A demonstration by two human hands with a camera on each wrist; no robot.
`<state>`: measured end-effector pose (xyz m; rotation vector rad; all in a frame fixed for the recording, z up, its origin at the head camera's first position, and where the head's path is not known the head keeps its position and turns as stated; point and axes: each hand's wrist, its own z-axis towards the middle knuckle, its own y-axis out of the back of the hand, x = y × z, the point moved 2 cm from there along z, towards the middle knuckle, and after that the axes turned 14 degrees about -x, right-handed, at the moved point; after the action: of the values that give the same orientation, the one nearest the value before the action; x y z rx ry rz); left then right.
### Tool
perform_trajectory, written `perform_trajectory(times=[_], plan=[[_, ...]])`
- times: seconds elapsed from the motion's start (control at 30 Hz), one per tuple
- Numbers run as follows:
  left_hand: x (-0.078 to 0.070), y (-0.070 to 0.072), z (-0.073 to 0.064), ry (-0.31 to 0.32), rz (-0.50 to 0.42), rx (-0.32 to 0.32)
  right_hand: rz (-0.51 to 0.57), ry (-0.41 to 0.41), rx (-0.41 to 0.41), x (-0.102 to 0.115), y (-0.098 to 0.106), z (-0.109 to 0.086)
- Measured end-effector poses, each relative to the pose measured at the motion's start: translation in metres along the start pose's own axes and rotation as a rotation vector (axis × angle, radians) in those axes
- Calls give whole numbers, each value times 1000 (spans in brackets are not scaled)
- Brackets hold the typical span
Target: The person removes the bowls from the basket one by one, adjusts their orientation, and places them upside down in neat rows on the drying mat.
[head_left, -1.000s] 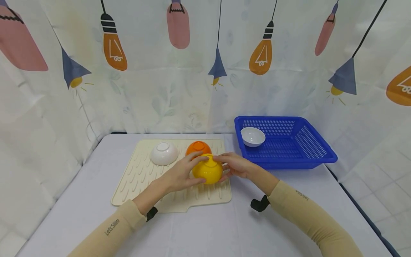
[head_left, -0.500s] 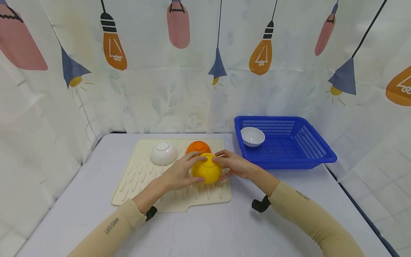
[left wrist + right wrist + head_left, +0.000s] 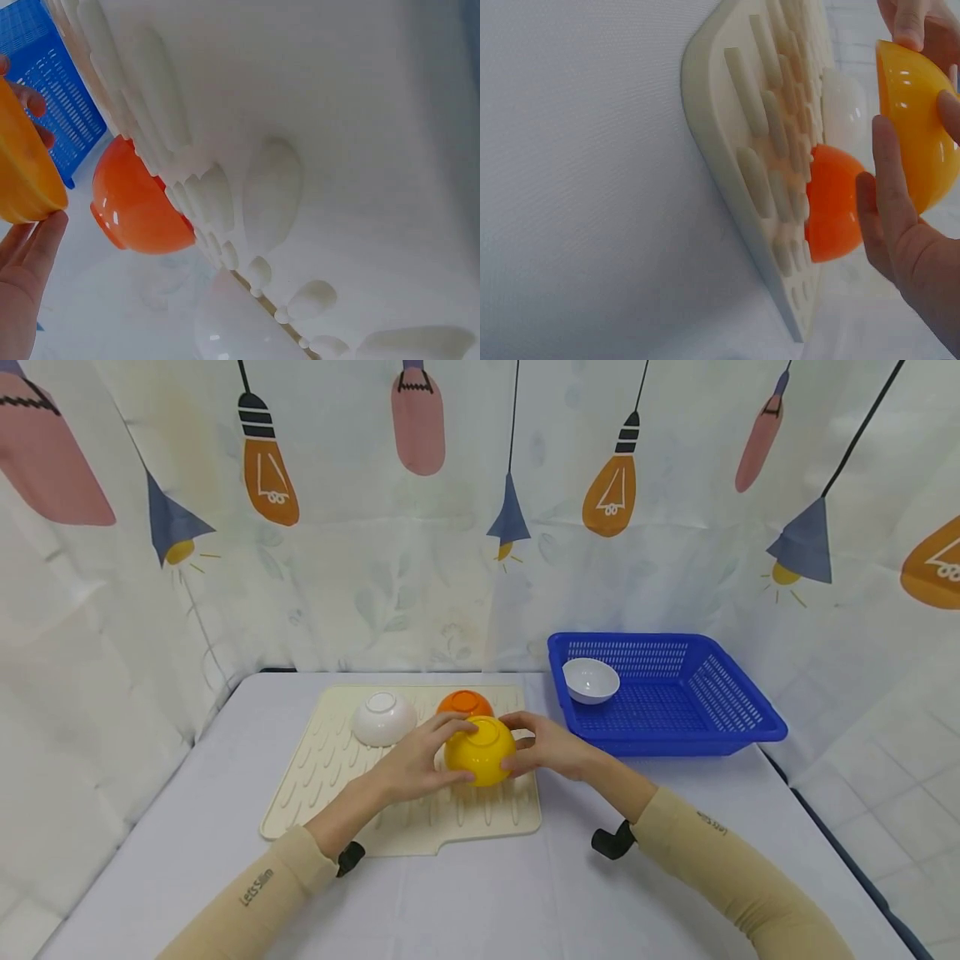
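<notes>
In the head view, the left hand (image 3: 420,762) and right hand (image 3: 551,748) hold the glossy yellow round bowl (image 3: 482,755), probably plastic, upside down over the cream ridged mat (image 3: 318,777). In the left wrist view, its smooth wall looks stiff, light, perhaps slippery. In the right wrist view, it hangs clear of the mat; rim and foot ring should suit each grip best.

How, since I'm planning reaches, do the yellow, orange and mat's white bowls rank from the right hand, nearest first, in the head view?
1. Yellow bowl, at the right hand.
2. Orange bowl, behind the yellow one.
3. White bowl, farther left on the mat.
</notes>
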<state>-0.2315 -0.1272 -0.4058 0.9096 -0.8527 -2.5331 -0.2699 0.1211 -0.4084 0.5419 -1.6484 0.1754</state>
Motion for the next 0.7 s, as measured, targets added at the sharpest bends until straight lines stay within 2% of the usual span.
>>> perform_trajectory(times=[0.1, 0.27, 0.7], plan=[[1, 1, 0, 11, -14, -4, -44, 46, -12, -1, 0, 0], [3, 3, 1, 17, -19, -7, -178, 151, -61, 0, 0, -1], [4, 13, 4, 5, -15, -31, -323, 541, -119, 5, -5, -6]])
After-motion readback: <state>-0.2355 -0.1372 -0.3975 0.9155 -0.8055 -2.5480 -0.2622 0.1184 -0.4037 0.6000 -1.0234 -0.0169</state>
